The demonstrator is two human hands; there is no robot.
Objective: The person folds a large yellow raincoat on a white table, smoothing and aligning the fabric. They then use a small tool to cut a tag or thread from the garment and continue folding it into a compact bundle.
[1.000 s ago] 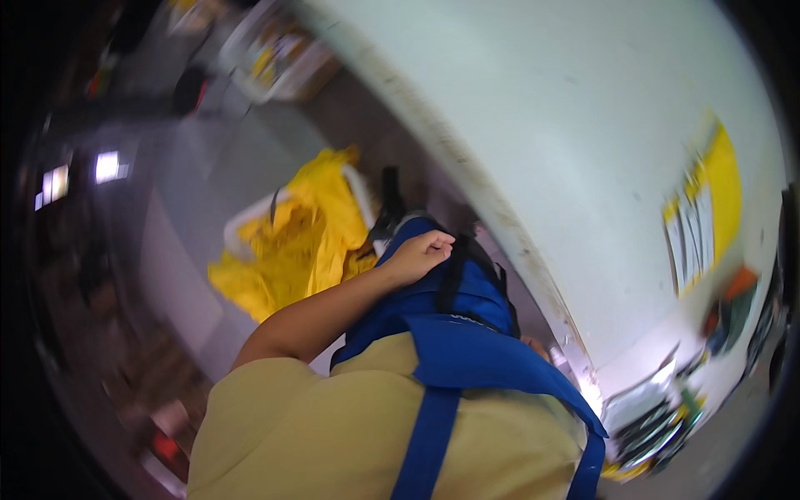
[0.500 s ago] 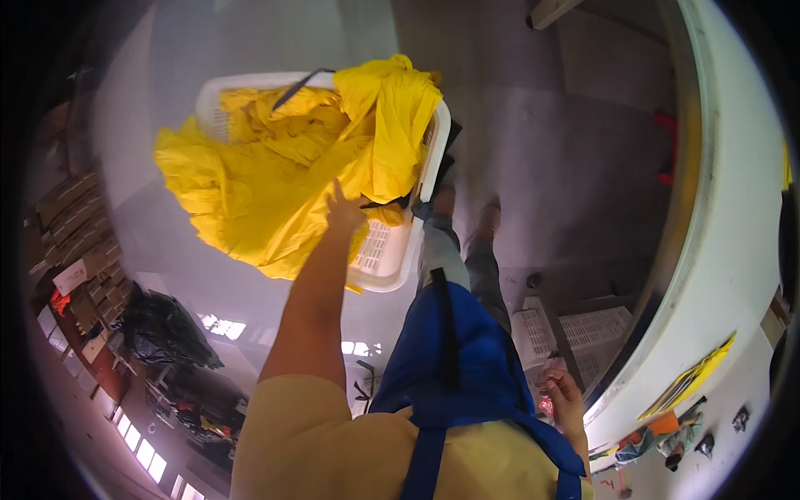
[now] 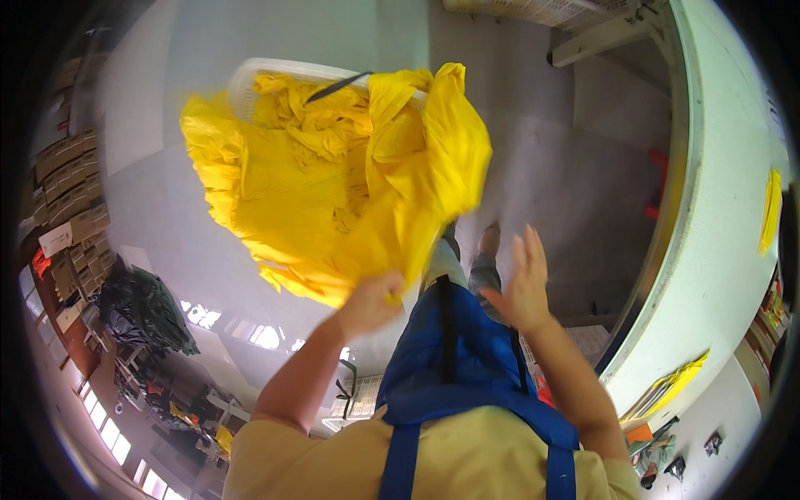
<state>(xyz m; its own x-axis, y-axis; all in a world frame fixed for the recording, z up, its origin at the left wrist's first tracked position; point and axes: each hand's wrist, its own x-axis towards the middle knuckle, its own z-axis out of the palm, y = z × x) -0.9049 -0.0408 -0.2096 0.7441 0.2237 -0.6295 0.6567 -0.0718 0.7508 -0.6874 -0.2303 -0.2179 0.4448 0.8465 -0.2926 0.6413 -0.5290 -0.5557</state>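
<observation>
A heap of bright yellow fabric (image 3: 300, 196) fills a white plastic basket (image 3: 283, 67) on the floor and drapes over its near and right sides. My left hand (image 3: 368, 305) is closed on the near edge of this fabric and pulls it taut. Slightly blurred, my right hand (image 3: 525, 283) is raised to the right of the cloth, fingers stretched and thumb apart, touching nothing. A dark strap (image 3: 337, 87) lies across the far part of the heap. The cloth hides most of the basket's near side.
On the right curves a long white table (image 3: 717, 208) with yellow pieces (image 3: 667, 387) on it. Black plastic bags (image 3: 146, 308) and stacked cardboard boxes (image 3: 71, 187) stand to the left. A white table leg (image 3: 600, 43) shows at the top right.
My left hand has moved from atop the heap to the cloth's near edge, gripping and drawing it closer. My right hand has risen from beside my hip and opened. The fabric now covers the basket's near end.
</observation>
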